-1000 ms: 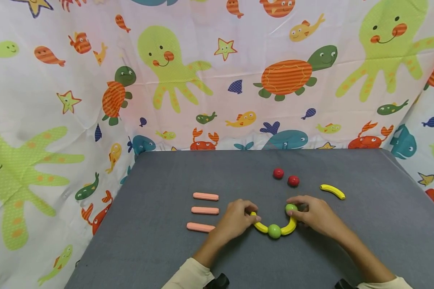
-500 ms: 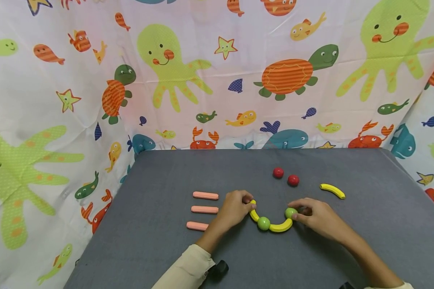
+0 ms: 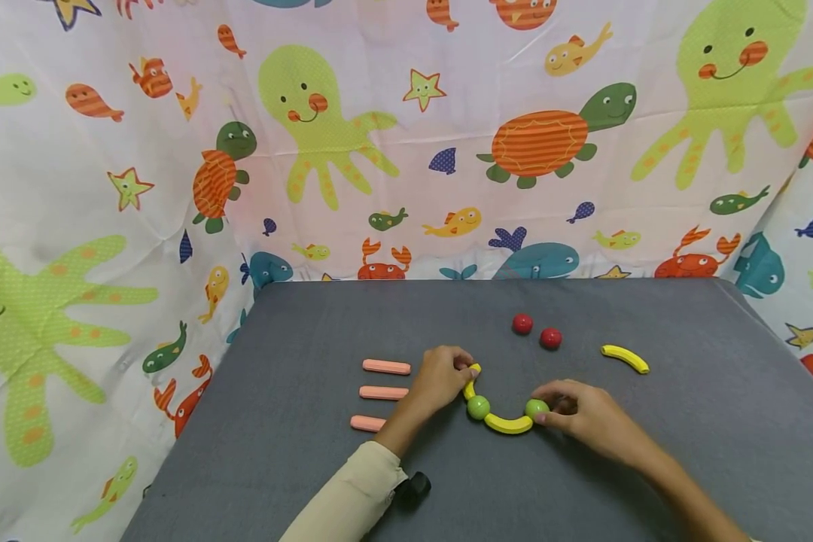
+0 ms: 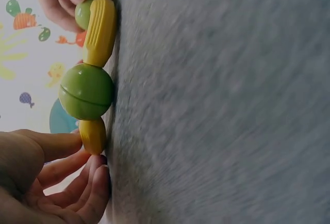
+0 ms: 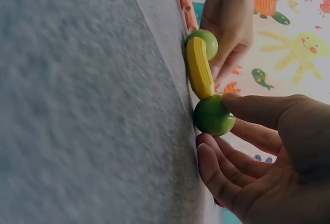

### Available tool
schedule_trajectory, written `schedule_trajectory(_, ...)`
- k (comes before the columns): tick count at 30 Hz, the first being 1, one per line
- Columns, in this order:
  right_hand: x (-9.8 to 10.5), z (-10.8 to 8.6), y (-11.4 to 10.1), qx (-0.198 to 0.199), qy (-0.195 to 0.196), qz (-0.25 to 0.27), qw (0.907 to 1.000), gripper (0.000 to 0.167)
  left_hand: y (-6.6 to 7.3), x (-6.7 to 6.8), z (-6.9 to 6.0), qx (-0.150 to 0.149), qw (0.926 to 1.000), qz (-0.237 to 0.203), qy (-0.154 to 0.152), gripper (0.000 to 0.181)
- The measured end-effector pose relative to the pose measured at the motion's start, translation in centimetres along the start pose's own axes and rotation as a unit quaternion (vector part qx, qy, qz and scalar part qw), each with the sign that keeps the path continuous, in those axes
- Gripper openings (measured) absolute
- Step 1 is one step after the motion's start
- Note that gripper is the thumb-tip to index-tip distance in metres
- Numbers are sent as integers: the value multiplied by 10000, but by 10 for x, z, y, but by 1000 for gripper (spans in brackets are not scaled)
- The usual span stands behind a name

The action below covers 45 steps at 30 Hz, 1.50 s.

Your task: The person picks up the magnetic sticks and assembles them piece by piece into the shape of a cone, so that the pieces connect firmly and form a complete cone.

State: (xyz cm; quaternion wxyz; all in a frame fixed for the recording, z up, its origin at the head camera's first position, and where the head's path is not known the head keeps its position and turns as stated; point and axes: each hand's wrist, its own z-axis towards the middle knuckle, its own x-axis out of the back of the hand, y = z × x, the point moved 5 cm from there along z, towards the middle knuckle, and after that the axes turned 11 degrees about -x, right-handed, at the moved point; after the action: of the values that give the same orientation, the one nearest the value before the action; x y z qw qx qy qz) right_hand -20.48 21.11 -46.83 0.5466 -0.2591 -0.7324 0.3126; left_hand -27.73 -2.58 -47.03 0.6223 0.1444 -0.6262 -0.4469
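A chain of toy pieces lies on the grey table: a yellow curved rod, a green ball, a second yellow curved rod and another green ball, joined end to end. My left hand pinches the free end of the first rod between thumb and fingers, as the left wrist view shows closely. At the other end, my right hand holds the last green ball by thumb and fingertips. The middle green ball sits untouched between the two rods.
Three pink straight rods lie left of my left hand, the nearest partly behind my forearm. Two red balls sit farther back. A loose yellow curved rod lies to the right. A printed curtain stands behind the table.
The chain has shifted left and turned, its left end going farther back. My left hand has moved away from me with it; my right hand has come slightly left and nearer.
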Motion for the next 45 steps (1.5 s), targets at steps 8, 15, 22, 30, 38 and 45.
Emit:
schedule_trajectory(8,-11,0,-10,235,-121,71,9996,29,-6,7,9,148,9997,182,-19,16)
schedule_trajectory(15,-12,0,-12,394,-201,91,9990,28,-6,6,12,113,9996,247,-30,14)
schedule_trajectory(22,-5,0,-12,463,-238,93,9986,31,4,4,5,-141,9989,451,4,19)
schedule_trajectory(30,15,2,-18,544,70,-195,9983,35,33,-1,-13,-854,9957,328,137,28)
schedule_trajectory(38,43,6,-27,470,655,-337,9962,39,54,-13,-35,-732,9946,-690,-243,35)
schedule_trajectory(45,66,8,-25,363,1218,-405,9911,38,57,-26,-42,-577,9932,-892,-487,36)
